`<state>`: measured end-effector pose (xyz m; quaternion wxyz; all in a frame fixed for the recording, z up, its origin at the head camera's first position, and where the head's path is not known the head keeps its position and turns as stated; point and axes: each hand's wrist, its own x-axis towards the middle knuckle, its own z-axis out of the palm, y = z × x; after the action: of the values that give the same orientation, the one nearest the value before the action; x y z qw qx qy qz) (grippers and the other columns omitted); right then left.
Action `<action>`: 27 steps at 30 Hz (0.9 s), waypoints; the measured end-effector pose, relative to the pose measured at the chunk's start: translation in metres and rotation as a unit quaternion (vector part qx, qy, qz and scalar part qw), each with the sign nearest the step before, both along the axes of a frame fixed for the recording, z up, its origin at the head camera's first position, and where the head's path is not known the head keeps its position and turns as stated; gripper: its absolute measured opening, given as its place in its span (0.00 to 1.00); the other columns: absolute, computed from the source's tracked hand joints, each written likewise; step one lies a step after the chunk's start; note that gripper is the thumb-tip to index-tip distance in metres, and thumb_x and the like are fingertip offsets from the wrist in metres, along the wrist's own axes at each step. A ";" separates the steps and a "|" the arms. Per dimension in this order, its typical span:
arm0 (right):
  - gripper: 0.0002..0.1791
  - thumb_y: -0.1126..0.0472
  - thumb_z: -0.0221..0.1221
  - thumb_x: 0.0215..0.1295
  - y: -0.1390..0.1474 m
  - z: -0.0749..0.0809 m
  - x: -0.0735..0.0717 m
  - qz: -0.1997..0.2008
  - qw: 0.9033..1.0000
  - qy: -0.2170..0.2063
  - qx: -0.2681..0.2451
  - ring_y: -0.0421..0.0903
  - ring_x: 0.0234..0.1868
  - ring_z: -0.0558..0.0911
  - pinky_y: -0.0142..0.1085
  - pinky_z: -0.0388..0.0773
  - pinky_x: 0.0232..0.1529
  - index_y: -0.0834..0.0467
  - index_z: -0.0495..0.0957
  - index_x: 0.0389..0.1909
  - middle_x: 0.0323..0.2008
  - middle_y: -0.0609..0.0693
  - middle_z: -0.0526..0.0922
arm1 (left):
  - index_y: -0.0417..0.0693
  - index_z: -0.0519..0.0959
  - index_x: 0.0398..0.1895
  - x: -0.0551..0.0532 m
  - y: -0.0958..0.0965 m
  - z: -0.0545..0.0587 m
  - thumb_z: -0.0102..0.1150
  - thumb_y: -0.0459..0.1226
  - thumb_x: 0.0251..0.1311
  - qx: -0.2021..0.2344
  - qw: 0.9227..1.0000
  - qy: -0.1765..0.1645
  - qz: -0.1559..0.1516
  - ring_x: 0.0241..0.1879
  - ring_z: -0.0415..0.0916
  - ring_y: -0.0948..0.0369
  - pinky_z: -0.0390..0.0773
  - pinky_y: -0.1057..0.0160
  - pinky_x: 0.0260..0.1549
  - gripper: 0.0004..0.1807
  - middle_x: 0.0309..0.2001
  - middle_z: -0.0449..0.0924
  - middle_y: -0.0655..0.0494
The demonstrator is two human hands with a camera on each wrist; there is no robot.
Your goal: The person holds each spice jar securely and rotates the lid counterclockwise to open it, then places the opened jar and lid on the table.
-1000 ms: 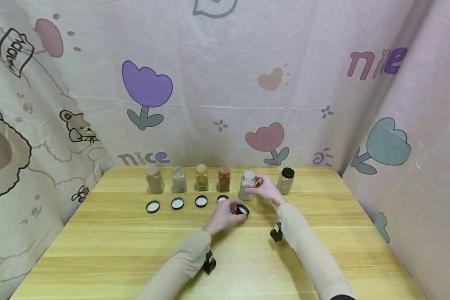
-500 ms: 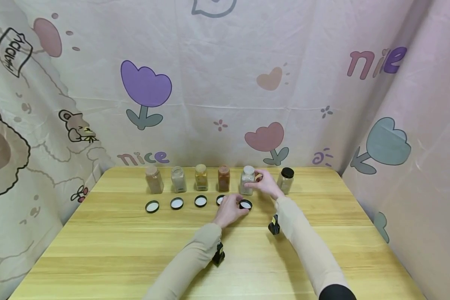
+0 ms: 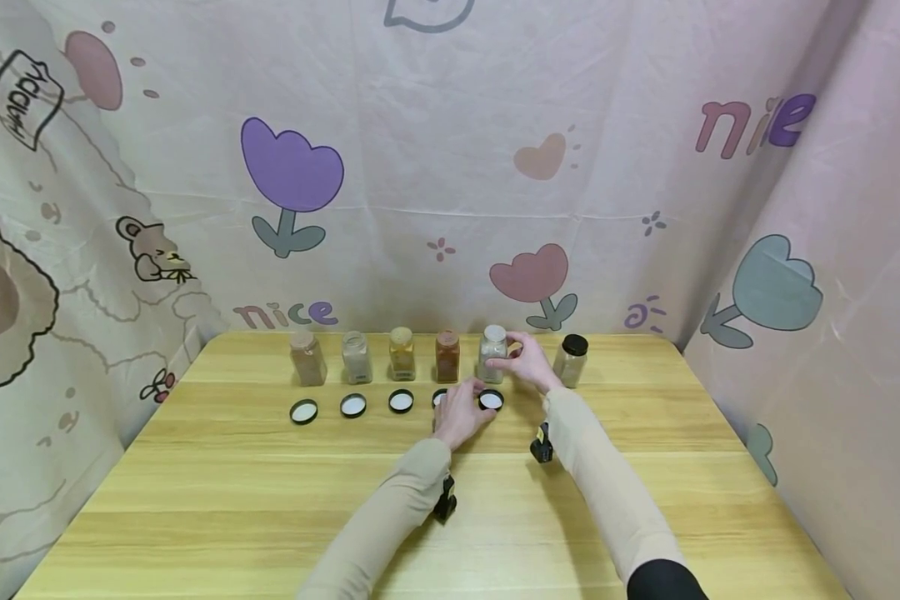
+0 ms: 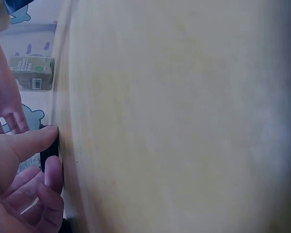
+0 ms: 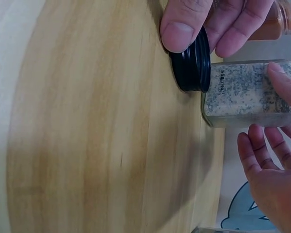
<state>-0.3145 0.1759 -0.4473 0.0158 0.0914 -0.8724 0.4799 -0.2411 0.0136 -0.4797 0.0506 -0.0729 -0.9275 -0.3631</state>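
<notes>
In the head view my left hand (image 3: 461, 414) is low over the table and pinches a black screw lid (image 3: 491, 401), white inside facing up. The left wrist view shows the thumb on the lid's edge (image 4: 49, 148). Just behind that lid stands an uncapped glass spice jar (image 3: 492, 354) of speckled grey-white seasoning, upright on the table. My right hand (image 3: 528, 363) holds this jar from its right side. The right wrist view has the thumb against the jar's face (image 5: 242, 92) and the fingers (image 5: 274, 145) by its other side.
Several uncapped jars line the back left: brown (image 3: 309, 360), pale (image 3: 357, 359), yellow (image 3: 402, 356), red (image 3: 447, 357). Their upturned lids (image 3: 353, 406) lie in front; one is partly behind my left hand. A black-capped jar (image 3: 571, 361) stands right of my right hand. A printed curtain (image 3: 420, 167) hangs behind.
My left hand has moved forward and slightly right, bringing the lid nearer the lid row. My right hand has shifted the speckled jar a little back, into line with the others.
</notes>
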 end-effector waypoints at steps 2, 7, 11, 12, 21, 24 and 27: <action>0.29 0.62 0.74 0.56 -0.001 0.000 0.001 -0.001 1.000 0.002 0.001 0.49 0.42 0.79 0.27 0.75 0.40 0.64 0.77 0.58 0.56 0.61 0.75 | 0.47 0.81 0.54 0.000 0.000 0.001 0.77 0.41 0.51 -0.005 1.000 0.000 0.002 0.52 0.84 0.49 0.84 0.50 0.48 0.26 0.53 0.87 0.50; 0.31 0.63 0.73 0.57 -0.002 0.001 0.002 -0.005 1.000 0.007 0.005 0.49 0.42 0.79 0.27 0.75 0.40 0.64 0.75 0.61 0.55 0.61 0.76 | 0.48 0.81 0.54 0.001 0.001 0.002 0.76 0.41 0.51 -0.015 1.000 0.002 0.004 0.51 0.84 0.49 0.85 0.52 0.46 0.26 0.53 0.87 0.52; 0.35 0.63 0.72 0.58 -0.002 0.001 0.003 -0.002 1.000 0.004 -0.001 0.49 0.42 0.80 0.27 0.75 0.39 0.64 0.71 0.66 0.56 0.62 0.76 | 0.46 0.81 0.54 0.003 -0.001 0.003 0.76 0.40 0.51 -0.011 1.000 0.008 0.004 0.50 0.84 0.48 0.85 0.51 0.45 0.26 0.52 0.87 0.50; 0.36 0.63 0.72 0.58 -0.002 0.001 0.003 -0.002 1.000 0.003 -0.004 0.49 0.42 0.80 0.26 0.75 0.39 0.64 0.70 0.67 0.57 0.62 0.75 | 0.46 0.81 0.55 0.003 -0.001 0.003 0.76 0.40 0.51 -0.008 1.000 0.009 0.003 0.50 0.84 0.47 0.85 0.50 0.45 0.26 0.52 0.87 0.49; 0.40 0.60 0.71 0.60 0.004 0.000 0.019 -0.018 0.999 0.024 -0.029 0.54 0.49 0.77 0.32 0.76 0.45 0.61 0.66 0.71 0.65 0.66 0.68 | 0.43 0.79 0.57 0.010 -0.010 0.007 0.75 0.38 0.52 0.032 0.999 0.009 -0.008 0.55 0.82 0.44 0.82 0.47 0.56 0.28 0.56 0.85 0.45; 0.38 0.63 0.72 0.58 0.006 0.001 0.025 -0.031 0.996 0.053 -0.058 0.61 0.52 0.77 0.42 0.79 0.53 0.62 0.68 0.70 0.62 0.66 0.69 | 0.42 0.79 0.58 0.013 -0.014 0.008 0.75 0.38 0.51 0.040 0.999 0.013 -0.010 0.57 0.81 0.44 0.81 0.47 0.58 0.29 0.56 0.84 0.44; 0.37 0.67 0.72 0.57 0.008 0.001 0.030 -0.044 0.990 0.099 -0.094 0.61 0.51 0.77 0.51 0.80 0.58 0.64 0.69 0.68 0.60 0.65 0.71 | 0.42 0.79 0.59 0.016 -0.018 0.009 0.74 0.38 0.51 0.060 0.998 0.011 -0.015 0.58 0.81 0.45 0.80 0.47 0.60 0.29 0.57 0.84 0.43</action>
<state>-0.2840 0.1843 -0.4458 0.1316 0.0979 -0.8209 0.5470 -0.2251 -0.0042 -0.4710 0.0592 -0.0873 -0.9025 -0.4176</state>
